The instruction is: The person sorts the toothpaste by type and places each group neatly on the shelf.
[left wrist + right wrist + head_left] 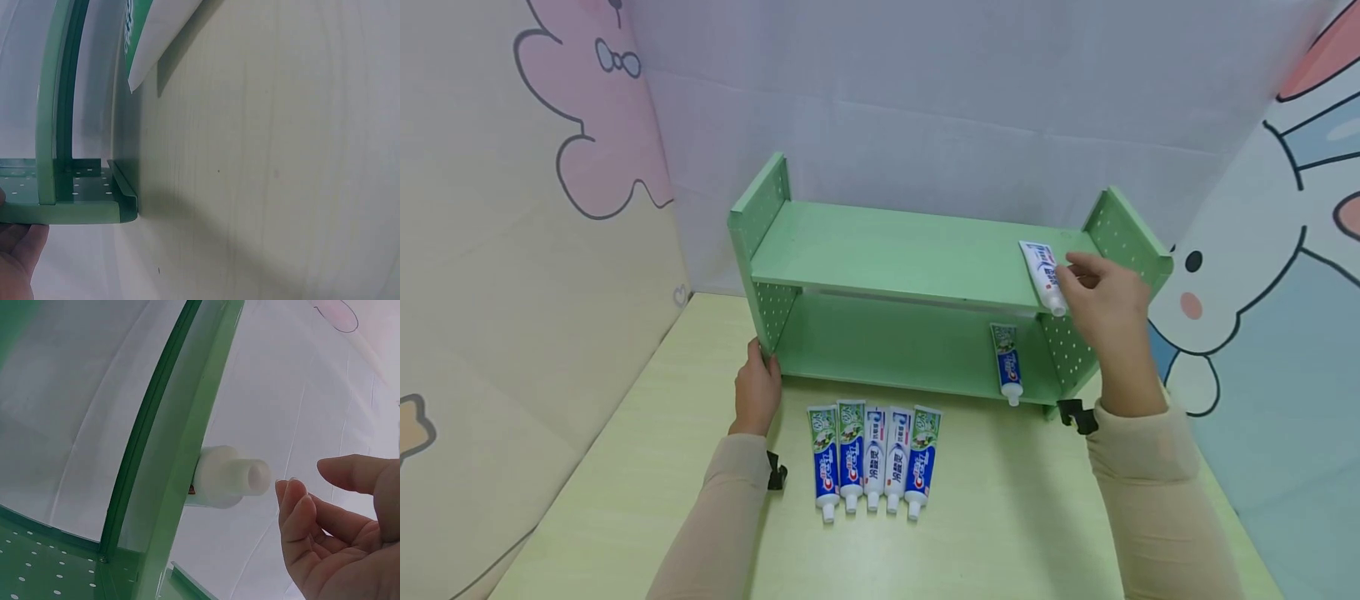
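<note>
White plastic cap (237, 478) sits just clear of your right hand (1108, 296): thumb and fingers curved, gap between them, pinching nothing. That cap belongs to the white tube (1040, 268) lying printed side up on the upper deck (887, 250), right end, nose past the front edge. Your left hand (756, 393) grips the lower end of the left side panel (775, 308); exact finger spread hard to tell.

Below, a green-and-blue tube (1007, 362) lies on the lower deck (880, 337), also at the right, cap over the edge.

Progress, my read: two tubes shelved, five left. You've got the row of five tubes (874, 454) on the table (985, 525), caps toward you: three green-and-blue, two white.

Materials: tubes glossy, flat at the tail, rounding toward stepped caps. Decks and panels look like painted sheet metal, smooth, folded edges, sides punched with round holes. Tabletop pale, faintly streaked. Creased cloth backdrop (925, 108) behind.
</note>
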### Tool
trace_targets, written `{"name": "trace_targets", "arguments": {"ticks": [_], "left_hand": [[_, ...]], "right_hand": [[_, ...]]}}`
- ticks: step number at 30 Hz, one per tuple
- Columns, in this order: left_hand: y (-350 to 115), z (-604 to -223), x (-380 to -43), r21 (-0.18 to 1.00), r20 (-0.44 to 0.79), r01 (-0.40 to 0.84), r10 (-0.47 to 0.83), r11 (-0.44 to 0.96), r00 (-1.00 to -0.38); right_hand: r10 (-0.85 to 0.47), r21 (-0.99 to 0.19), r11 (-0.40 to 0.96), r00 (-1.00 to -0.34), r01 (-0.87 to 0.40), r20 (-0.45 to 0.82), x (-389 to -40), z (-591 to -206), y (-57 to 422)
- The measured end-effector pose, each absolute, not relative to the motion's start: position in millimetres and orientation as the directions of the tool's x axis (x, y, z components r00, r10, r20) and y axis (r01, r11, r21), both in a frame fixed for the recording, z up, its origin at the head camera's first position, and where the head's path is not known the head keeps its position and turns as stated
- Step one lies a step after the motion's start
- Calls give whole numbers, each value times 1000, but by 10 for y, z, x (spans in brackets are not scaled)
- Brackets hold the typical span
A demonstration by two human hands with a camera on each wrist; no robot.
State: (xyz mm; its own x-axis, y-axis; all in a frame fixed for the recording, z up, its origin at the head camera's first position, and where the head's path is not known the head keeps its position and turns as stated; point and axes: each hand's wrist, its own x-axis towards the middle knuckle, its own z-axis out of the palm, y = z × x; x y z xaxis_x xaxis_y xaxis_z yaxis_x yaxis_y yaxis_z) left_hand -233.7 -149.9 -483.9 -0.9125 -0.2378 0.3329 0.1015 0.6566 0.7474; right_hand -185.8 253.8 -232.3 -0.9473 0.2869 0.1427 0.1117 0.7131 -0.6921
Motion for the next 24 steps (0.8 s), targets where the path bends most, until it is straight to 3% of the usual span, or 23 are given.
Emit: {"name": "trace_targets", "arguments": {"ticks": [24], "left_hand": [[-1509,-4875,-2366,743,353,117,-237,659,-905]], "right_hand": [[227,-673,738,-958,51,177,-1665,-2508,2373]]}}
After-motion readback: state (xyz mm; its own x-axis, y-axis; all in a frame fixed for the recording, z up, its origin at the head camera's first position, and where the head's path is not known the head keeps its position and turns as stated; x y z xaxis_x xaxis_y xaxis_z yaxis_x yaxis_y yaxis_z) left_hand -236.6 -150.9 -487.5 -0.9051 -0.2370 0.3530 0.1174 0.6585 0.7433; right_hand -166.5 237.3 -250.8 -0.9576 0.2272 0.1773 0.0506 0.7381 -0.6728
